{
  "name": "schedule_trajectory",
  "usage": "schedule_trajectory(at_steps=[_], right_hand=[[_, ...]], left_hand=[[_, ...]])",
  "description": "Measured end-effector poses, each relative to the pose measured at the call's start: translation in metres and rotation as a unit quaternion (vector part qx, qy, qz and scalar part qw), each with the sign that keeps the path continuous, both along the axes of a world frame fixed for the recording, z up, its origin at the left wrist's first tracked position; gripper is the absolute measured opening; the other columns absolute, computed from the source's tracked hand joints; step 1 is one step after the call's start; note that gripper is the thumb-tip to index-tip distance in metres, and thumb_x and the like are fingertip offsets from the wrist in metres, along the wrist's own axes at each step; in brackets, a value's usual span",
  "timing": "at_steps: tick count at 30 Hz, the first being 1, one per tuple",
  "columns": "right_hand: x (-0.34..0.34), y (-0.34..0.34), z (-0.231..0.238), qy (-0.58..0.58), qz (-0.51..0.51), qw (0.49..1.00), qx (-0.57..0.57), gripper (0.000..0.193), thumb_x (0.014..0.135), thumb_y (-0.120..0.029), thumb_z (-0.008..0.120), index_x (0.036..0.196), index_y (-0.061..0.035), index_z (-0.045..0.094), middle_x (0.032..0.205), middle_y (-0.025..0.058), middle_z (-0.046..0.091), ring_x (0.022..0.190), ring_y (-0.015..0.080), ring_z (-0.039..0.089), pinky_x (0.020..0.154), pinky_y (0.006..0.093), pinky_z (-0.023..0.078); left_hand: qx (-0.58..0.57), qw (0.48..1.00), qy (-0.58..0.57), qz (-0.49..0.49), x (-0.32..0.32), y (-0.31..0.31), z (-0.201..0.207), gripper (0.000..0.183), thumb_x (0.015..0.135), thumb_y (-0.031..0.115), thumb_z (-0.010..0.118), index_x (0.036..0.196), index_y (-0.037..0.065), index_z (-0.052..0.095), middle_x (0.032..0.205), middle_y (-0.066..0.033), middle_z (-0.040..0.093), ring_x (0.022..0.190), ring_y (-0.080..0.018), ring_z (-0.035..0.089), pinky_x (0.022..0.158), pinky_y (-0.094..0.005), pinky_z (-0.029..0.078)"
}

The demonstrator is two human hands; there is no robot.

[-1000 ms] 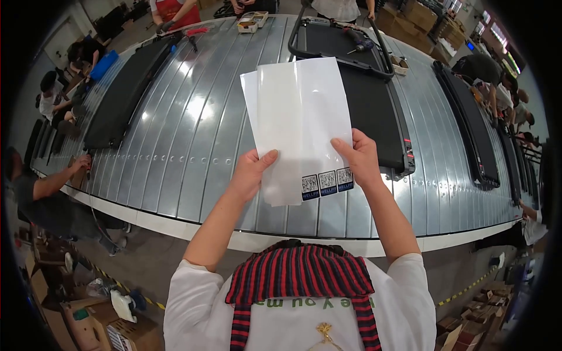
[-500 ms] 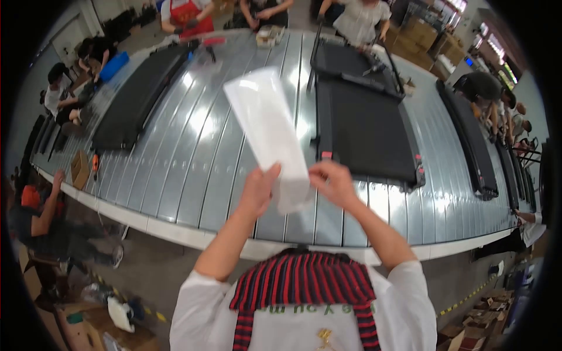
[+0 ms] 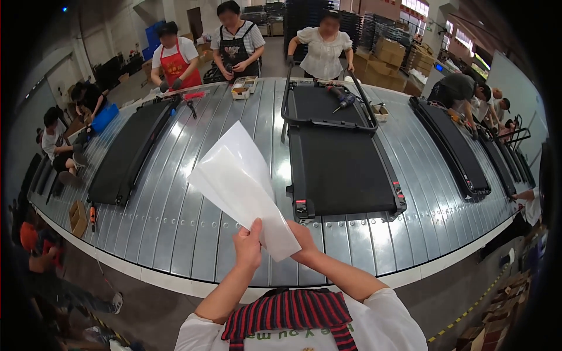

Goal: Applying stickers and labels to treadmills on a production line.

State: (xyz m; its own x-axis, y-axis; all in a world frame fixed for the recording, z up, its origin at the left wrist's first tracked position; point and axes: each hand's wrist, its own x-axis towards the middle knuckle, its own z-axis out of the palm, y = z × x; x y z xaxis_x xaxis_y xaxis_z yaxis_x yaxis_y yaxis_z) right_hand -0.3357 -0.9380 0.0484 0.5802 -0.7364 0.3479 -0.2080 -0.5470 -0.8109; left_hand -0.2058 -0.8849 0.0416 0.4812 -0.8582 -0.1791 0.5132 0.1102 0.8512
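Note:
A long, glossy white sheet (image 3: 234, 175) tilts up to the left over the metal-slat table (image 3: 175, 234); whether it is one layer or a flat sleeve I cannot tell. My left hand (image 3: 248, 245) grips its lower left edge, thumb on top. At the lower right edge, my right hand (image 3: 301, 243) is against the sheet, its fingers hidden behind it. Just beyond my right hand lies a black treadmill-like deck (image 3: 342, 172), with a black frame (image 3: 328, 125) across its far part and a power drill (image 3: 344, 98) on top.
Other black decks lie at the left (image 3: 132, 155) and right (image 3: 451, 146). An orange-handled tool (image 3: 92, 218) and a cardboard box (image 3: 77, 219) are near the left edge. A small parts box (image 3: 244, 88) stands at the far edge. Several people work around the table.
The view has tipped up, showing more of the far side. The sheet leans further left and looks wider. My right hand's fingers, pinched at the sheet's edge before, are now behind it.

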Motion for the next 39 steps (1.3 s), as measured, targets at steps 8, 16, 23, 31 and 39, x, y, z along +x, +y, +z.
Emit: schedule_trajectory(at_steps=[8, 16, 23, 31, 39], right_hand=[[-0.021, -0.008, -0.007, -0.032, -0.017, 0.999, 0.002, 0.026, 0.07, -0.018, 0.06, 0.093, -0.0069, 0.056, 0.081, 0.0132, 0.059, 0.074, 0.0301, 0.058, 0.062, 0.0337, 0.046], [-0.028, -0.014, 0.001, -0.079, -0.006, 0.986, 0.148, 0.026, 0.067, -0.005, 0.065, 0.091, -0.0025, 0.059, 0.081, 0.0047, 0.063, 0.074, 0.0086, 0.057, 0.065, 0.0244, 0.046], [-0.007, -0.017, -0.006, -0.085, 0.004, 0.983, 0.163, 0.021, 0.07, -0.006, 0.064, 0.09, -0.0007, 0.059, 0.077, 0.004, 0.062, 0.07, 0.0056, 0.054, 0.061, 0.0228, 0.045], [0.023, -0.004, 0.003, -0.065, -0.033, 0.979, 0.189, 0.018, 0.073, -0.009, 0.064, 0.087, 0.001, 0.058, 0.074, 0.0021, 0.06, 0.066, 0.0045, 0.053, 0.057, 0.0209, 0.044], [0.04, 0.002, -0.008, -0.098, -0.041, 0.966, 0.235, 0.018, 0.072, -0.012, 0.064, 0.083, -0.0008, 0.056, 0.071, 0.0041, 0.058, 0.06, 0.0092, 0.054, 0.053, 0.0244, 0.043]], left_hand=[[0.008, 0.998, -0.069, -0.003, -0.024, -0.013, 0.01, 0.038, 0.077, 0.028, 0.064, 0.095, -0.004, 0.056, 0.09, -0.0059, 0.059, 0.079, -0.0112, 0.054, 0.071, -0.0243, 0.043], [0.001, 0.997, -0.054, -0.058, -0.019, -0.025, 0.001, 0.035, 0.08, 0.03, 0.059, 0.094, -0.002, 0.056, 0.088, -0.0051, 0.059, 0.077, -0.0095, 0.054, 0.068, -0.0239, 0.043], [0.0, 0.998, -0.014, -0.067, -0.001, -0.018, 0.015, 0.034, 0.083, 0.028, 0.056, 0.1, -0.001, 0.054, 0.09, -0.0048, 0.059, 0.078, -0.0106, 0.055, 0.068, -0.0262, 0.045], [-0.009, 0.994, 0.016, -0.105, 0.032, -0.011, 0.0, 0.031, 0.083, 0.027, 0.055, 0.099, -0.001, 0.055, 0.089, -0.0039, 0.059, 0.075, -0.0102, 0.055, 0.067, -0.0259, 0.045], [-0.048, 0.99, 0.027, -0.134, 0.055, -0.009, -0.003, 0.028, 0.085, 0.022, 0.053, 0.102, 0.0, 0.053, 0.092, -0.005, 0.059, 0.08, -0.0121, 0.056, 0.071, -0.0265, 0.046]])
